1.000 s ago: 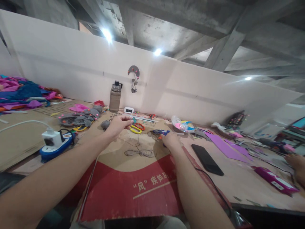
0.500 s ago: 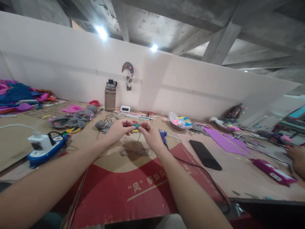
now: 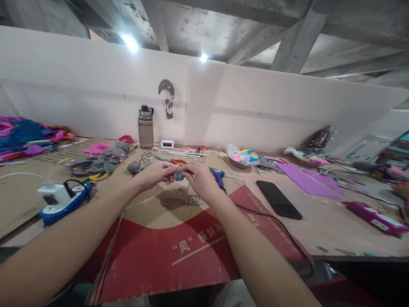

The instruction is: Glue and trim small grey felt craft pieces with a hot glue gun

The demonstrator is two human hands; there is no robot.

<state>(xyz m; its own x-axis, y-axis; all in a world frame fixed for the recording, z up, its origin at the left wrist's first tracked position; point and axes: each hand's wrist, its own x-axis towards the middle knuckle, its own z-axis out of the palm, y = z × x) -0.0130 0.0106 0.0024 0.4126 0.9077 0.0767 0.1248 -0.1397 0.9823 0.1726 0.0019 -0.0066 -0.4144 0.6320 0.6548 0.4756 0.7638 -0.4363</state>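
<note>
A small teal-green piece (image 3: 178, 175), too small to name, is between my two hands above the cardboard. My left hand (image 3: 157, 175) pinches it from the left with thumb and forefinger. From the right, the bent fingers of my right hand (image 3: 198, 181) close at its upper edge. Thin grey cord (image 3: 189, 197) hangs below my fingers and lies in loose loops on the cardboard (image 3: 143, 213). Just behind my hands are orange-handled pliers (image 3: 179, 161). A blue glue gun (image 3: 217, 175) lies partly hidden beside my right hand.
At left are a blue power strip (image 3: 65, 207) and grey felt pieces (image 3: 96, 162). A bottle (image 3: 146, 130) stands by the wall. To the right lie a black phone (image 3: 277, 199), purple sheets (image 3: 306, 179) and a magenta device (image 3: 375, 217). Another person's hand (image 3: 403, 190) shows at the right edge.
My right fingers have curled downward over the teal piece, and part of the cord has risen off the cardboard. The view has shifted slightly.
</note>
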